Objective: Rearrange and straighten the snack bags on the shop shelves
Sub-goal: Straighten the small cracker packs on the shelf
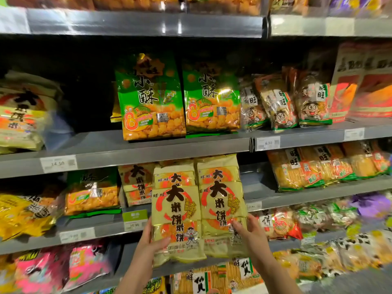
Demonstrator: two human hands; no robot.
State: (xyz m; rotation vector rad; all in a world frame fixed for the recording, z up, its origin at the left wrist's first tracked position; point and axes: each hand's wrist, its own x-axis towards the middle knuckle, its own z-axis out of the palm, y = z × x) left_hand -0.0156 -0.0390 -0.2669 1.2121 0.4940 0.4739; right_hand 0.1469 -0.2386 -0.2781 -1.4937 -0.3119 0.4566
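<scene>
Two tall pale-yellow rice-cracker bags stand side by side on the lower middle shelf [275,200]. My left hand [148,242] grips the lower left edge of the left yellow bag [177,211], thumb across its front. My right hand [251,234] holds the lower right edge of the right yellow bag [221,200], fingers over its front. More bags of the same kind stand behind them. On the shelf above, two green-and-orange snack bags [151,98] stand upright next to each other.
A green-orange bag [92,194] leans left of the yellow bags. Small clear cracker packs [282,102] tilt at right on the upper shelf; orange packs [307,166] below them. Pink bags [63,270] lie lower left. Price tags [267,143] line the shelf rails.
</scene>
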